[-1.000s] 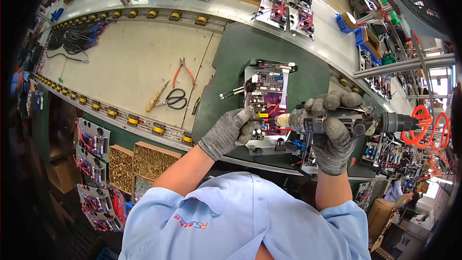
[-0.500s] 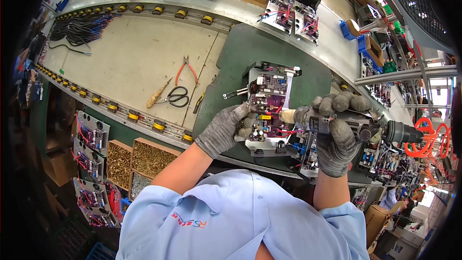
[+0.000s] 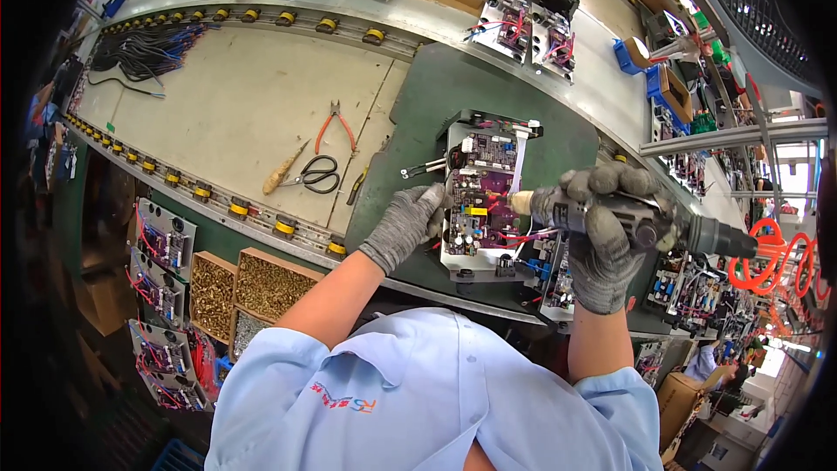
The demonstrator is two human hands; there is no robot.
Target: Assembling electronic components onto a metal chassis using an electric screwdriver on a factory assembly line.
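At the centre of the frame a circuit board [image 3: 482,196] sits in its white tray on the green mat [image 3: 436,96]. The gloved left hand [image 3: 405,225] presses flat on the tray's left edge, likely to steady it — the right hand [image 3: 606,240] is clenched round a power screwdriver [image 3: 628,222], its tip at the board's right side; pliers [image 3: 334,122] and scissors [image 3: 318,174] lie left
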